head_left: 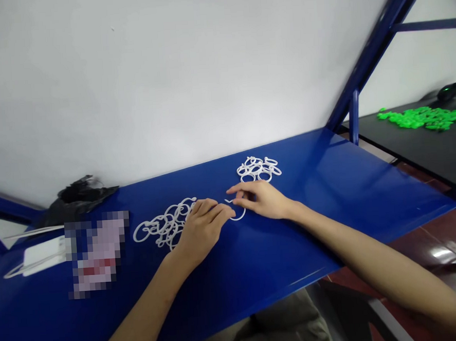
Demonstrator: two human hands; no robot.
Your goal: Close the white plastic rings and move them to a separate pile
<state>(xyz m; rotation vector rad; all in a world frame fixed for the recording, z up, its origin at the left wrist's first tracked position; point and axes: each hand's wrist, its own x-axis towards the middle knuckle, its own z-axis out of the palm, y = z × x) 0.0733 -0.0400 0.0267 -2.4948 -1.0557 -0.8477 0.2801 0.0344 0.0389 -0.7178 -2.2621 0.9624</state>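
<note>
Both hands meet over a single white plastic ring (238,215) lying on the blue table (329,185). My left hand (202,227) is curled, its fingertips pinching the ring's left side. My right hand (261,199) pinches the ring's open end from the right, forefinger stretched toward the left. A chain or heap of white rings (162,227) lies just left of my left hand, partly hidden under it. A second, smaller heap of white rings (259,169) lies behind my right hand.
A crumpled black bag (77,196) sits at the back left against the white wall. A white flat thing (43,252) and a blurred patch lie at the left. A black table with green pieces (427,117) stands at the right, past a blue frame post (354,115).
</note>
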